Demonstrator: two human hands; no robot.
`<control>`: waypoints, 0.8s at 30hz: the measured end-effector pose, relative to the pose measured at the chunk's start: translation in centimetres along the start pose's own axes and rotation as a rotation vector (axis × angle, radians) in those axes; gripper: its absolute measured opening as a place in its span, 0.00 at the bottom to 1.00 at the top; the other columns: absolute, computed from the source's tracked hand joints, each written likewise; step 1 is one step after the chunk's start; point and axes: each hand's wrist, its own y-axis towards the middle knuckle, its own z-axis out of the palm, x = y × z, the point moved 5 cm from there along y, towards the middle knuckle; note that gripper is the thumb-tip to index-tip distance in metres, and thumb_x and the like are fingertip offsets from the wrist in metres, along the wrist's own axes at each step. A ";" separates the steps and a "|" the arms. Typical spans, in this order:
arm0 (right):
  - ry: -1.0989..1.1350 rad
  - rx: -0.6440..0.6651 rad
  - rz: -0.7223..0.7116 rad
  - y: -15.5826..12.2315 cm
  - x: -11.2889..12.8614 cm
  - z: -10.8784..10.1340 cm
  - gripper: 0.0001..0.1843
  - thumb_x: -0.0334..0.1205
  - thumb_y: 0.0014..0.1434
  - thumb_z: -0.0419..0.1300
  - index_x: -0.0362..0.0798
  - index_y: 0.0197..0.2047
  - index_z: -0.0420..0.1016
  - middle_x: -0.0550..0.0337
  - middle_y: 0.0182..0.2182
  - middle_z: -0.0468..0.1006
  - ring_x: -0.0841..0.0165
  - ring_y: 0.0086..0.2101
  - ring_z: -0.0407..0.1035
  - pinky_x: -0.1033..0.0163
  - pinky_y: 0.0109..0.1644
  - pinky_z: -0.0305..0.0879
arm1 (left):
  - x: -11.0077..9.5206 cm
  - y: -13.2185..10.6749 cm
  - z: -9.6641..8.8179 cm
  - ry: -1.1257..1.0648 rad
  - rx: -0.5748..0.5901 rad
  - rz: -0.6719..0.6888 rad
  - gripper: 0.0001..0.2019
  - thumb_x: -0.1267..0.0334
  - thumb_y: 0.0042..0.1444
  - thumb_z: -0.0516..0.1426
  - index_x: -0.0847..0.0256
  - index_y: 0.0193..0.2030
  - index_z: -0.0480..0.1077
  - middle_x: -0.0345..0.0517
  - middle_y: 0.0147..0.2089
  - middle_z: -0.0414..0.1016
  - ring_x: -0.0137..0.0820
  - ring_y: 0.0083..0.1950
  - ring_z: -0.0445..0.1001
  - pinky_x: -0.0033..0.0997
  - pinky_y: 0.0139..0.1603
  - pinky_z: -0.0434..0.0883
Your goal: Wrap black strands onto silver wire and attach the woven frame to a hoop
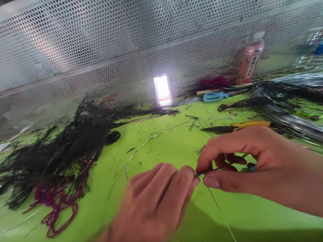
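My left hand and my right hand meet over the green table, fingertips almost touching. Both pinch a thin silver wire that loops away from the hands towards the back and also trails down to the front edge. My left fingers are curled tight on the wire. In my right hand the thumb and forefinger grip the wire, and a small teal object shows under the fingers.
A heap of black feathery strands with magenta cord lies at the left. Yellow-handled pliers, blue scissors, a pink bottle and wire coils sit at the right. A perforated metal wall closes the back.
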 end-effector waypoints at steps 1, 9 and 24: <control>0.026 0.033 0.059 0.1 -0.4 0.1 0.04 0.44 0.59 0.69 0.57 0.33 0.84 0.70 0.25 0.76 0.75 0.26 0.63 0.70 0.28 0.59 | 0.0 0.0 0.1 0.004 0.016 -0.002 0.07 0.71 0.72 0.54 0.64 0.41 0.71 0.37 0.27 0.67 0.27 0.25 0.60 0.34 0.25 0.59; 0.006 0.078 0.171 0.7 -0.6 -0.1 0.08 0.49 0.57 0.71 0.55 0.32 0.86 0.66 0.23 0.78 0.72 0.23 0.66 0.66 0.23 0.58 | 0.1 -0.1 0.4 -0.099 0.051 -0.115 0.10 0.70 0.74 0.51 0.62 0.40 0.69 0.36 0.29 0.68 0.26 0.27 0.65 0.33 0.28 0.62; -0.947 -0.400 -1.153 -2.9 2.2 1.1 0.14 0.27 0.60 0.67 0.50 0.25 0.78 0.62 0.20 0.78 0.68 0.22 0.71 0.61 0.20 0.64 | 0.2 0.3 0.3 -0.095 0.025 -0.107 0.10 0.68 0.73 0.53 0.62 0.38 0.71 0.34 0.26 0.69 0.23 0.24 0.65 0.28 0.25 0.64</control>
